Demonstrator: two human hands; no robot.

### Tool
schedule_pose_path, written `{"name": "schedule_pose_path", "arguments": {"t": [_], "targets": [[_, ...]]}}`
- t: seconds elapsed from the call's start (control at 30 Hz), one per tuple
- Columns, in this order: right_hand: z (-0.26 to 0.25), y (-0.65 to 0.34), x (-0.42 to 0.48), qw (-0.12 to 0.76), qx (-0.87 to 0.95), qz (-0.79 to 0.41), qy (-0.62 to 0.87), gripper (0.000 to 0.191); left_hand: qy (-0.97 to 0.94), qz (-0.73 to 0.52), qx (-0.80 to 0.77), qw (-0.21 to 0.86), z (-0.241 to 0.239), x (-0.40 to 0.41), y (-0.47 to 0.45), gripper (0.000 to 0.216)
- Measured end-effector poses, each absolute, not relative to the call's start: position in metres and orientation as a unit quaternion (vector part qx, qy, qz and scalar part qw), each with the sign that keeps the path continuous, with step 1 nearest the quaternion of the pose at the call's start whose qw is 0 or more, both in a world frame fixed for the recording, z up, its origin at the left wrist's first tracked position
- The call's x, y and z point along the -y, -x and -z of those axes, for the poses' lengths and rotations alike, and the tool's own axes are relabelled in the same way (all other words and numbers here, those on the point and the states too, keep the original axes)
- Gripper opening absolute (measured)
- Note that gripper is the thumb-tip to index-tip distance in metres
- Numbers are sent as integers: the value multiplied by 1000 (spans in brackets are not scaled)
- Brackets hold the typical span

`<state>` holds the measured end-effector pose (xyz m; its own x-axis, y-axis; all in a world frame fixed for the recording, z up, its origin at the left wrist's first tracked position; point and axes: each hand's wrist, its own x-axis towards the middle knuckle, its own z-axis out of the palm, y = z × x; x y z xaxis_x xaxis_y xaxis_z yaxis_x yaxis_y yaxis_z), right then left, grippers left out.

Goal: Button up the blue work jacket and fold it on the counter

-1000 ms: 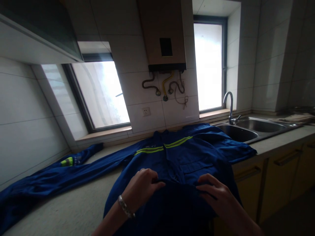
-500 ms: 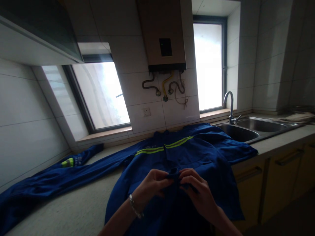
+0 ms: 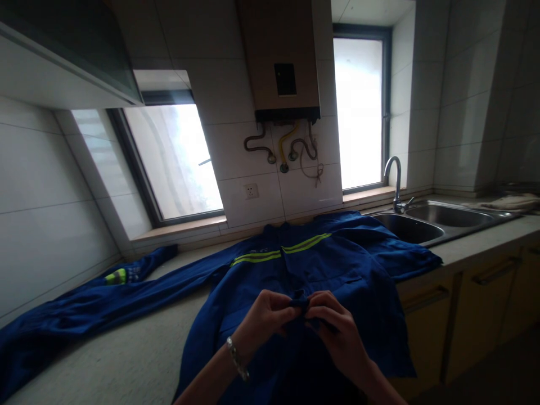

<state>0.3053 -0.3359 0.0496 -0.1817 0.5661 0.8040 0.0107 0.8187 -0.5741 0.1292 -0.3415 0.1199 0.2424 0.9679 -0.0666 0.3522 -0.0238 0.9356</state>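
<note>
We look down at a blue work jacket [image 3: 333, 264] with yellow-green reflective stripes, spread flat on a pale kitchen counter [image 3: 126, 360]. Our left hand [image 3: 264, 318] and right hand [image 3: 337, 332] meet at the middle of the jacket's front, fingertips pinching a small bunch of the blue fabric between them. One long sleeve [image 3: 84, 309] trails away to the left along the counter. A steel sink [image 3: 426, 222] with a curved tap [image 3: 394, 180] sits just beside the jacket on the right
</note>
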Motion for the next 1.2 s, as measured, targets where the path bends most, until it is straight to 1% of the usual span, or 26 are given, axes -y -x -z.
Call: {"name": "schedule_pose_path", "arguments": {"t": [0.2, 0.43, 0.6, 0.83, 0.93, 1.2], "targets": [[-48, -304, 336, 609, 724, -238, 218, 7, -646, -341, -523, 439, -117, 341, -133, 41], [-42, -306, 336, 599, 730, -210, 254, 7, -625, -333, -513, 485, -116, 342, -135, 45], [-44, -309, 339, 594, 738, -189, 258, 9, -623, -324, -509, 497, -118, 343, -135, 43], [-40, -304, 339, 608, 719, -229, 246, 8, -648, -343, -525, 432, -109, 341, -138, 41], [-37, -303, 337, 599, 720, -242, 255, 8, -651, -354, -527, 416, -103, 339, -139, 42], [-38, -305, 339, 591, 708, -230, 311, 7, -648, -349, -505, 451, -103, 339, -140, 46]]}}
